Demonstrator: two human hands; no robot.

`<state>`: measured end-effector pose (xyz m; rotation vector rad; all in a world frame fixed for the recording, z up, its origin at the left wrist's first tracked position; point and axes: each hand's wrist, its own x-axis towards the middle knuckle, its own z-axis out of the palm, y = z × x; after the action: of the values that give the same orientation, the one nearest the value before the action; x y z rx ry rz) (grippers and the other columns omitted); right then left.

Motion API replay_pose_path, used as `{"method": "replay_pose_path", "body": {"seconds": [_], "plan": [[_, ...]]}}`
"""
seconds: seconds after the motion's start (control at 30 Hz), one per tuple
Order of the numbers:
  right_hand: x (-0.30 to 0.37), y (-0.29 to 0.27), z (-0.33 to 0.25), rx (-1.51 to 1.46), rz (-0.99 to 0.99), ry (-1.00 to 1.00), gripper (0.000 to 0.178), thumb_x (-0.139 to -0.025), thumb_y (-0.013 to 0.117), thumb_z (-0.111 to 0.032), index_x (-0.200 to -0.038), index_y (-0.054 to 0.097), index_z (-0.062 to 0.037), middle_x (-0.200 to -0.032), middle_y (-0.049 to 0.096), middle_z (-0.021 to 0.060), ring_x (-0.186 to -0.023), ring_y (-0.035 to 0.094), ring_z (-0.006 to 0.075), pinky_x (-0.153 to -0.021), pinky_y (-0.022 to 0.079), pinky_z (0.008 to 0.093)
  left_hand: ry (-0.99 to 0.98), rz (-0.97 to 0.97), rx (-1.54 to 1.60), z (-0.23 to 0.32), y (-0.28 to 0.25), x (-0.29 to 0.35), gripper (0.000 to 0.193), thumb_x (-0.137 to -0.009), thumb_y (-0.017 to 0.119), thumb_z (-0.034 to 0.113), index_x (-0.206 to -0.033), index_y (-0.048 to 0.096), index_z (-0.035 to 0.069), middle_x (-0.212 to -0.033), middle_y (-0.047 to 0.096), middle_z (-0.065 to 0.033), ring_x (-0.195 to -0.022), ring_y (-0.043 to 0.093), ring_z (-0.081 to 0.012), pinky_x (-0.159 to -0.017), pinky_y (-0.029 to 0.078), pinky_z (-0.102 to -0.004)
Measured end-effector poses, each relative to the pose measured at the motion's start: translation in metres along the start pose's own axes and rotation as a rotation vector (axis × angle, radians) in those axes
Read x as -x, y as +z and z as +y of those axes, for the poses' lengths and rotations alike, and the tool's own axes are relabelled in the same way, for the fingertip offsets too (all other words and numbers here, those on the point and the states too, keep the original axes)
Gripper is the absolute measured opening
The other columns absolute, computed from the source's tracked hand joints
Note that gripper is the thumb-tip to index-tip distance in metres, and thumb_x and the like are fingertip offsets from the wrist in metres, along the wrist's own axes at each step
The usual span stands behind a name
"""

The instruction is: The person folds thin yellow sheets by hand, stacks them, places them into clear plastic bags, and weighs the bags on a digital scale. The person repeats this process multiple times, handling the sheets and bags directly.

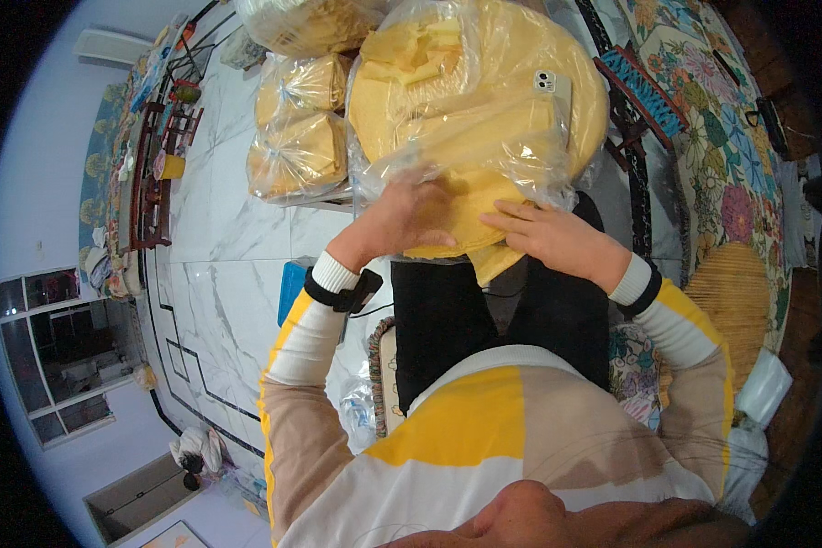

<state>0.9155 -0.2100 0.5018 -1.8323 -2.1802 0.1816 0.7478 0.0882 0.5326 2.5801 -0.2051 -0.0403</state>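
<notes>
In front of me lies a stack of thin yellow sheets (479, 212), partly inside a clear plastic bag (521, 151). A pointed yellow flap (495, 263) hangs over the near edge, above my lap. My left hand (414, 217) grips the left side of the stack, some fingers hidden by plastic and sheets. My right hand (557, 236) holds the right side near the edge, its fingers bent over the top and its thumb not clearly visible. Beneath the bag is a large round pile of yellow sheets (580, 73), with torn yellow pieces (411, 50) on its far left.
A phone (557, 100) lies on the pile's right side. Bagged stacks of yellow sheets (297, 155) stand to the left, with a larger bag (310, 23) behind. A blue-slatted folding stool (644, 87) is at the right, beside a floral-covered seat (731, 164). A blue box (292, 290) sits left of my knees.
</notes>
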Motion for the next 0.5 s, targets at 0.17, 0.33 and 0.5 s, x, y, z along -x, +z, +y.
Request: {"method": "replay_pose_path", "body": {"seconds": [0.17,0.33,0.5], "plan": [[0.015,-0.001,-0.011,0.034,0.023,0.015,0.015,-0.098,0.063,-0.014,-0.101,0.074,-0.0049,-0.164,0.058,0.0079,-0.155,0.052,0.0283,-0.127,0.043,0.0452,-0.052,-0.158,0.042,0.018,0.0,0.007,0.066,-0.083,0.097,0.039,-0.134,0.073,0.005,-0.138,0.072,-0.0155,-0.145,0.058,-0.0406,-0.12,0.045,-0.0512],[0.03,-0.005,-0.023,-0.058,0.055,0.088,0.009,-0.096,0.066,-0.01,-0.099,0.072,-0.0042,-0.164,0.06,0.011,-0.155,0.053,0.0298,-0.128,0.043,0.0457,-0.121,-0.117,0.132,0.033,0.009,0.009,0.044,-0.088,0.092,0.024,-0.122,0.078,0.001,-0.124,0.08,-0.015,-0.118,0.075,-0.035,-0.1,0.06,-0.0422],[0.048,-0.004,-0.041,-0.186,0.112,0.161,0.005,-0.094,0.068,-0.003,-0.099,0.069,-0.0026,-0.164,0.061,0.0122,-0.153,0.056,0.0312,-0.125,0.046,0.0467,-0.09,-0.081,0.257,0.031,0.011,0.013,0.02,-0.098,0.083,0.012,-0.113,0.082,-0.002,-0.129,0.08,-0.0177,-0.11,0.079,-0.0339,-0.096,0.062,-0.0394]]}}
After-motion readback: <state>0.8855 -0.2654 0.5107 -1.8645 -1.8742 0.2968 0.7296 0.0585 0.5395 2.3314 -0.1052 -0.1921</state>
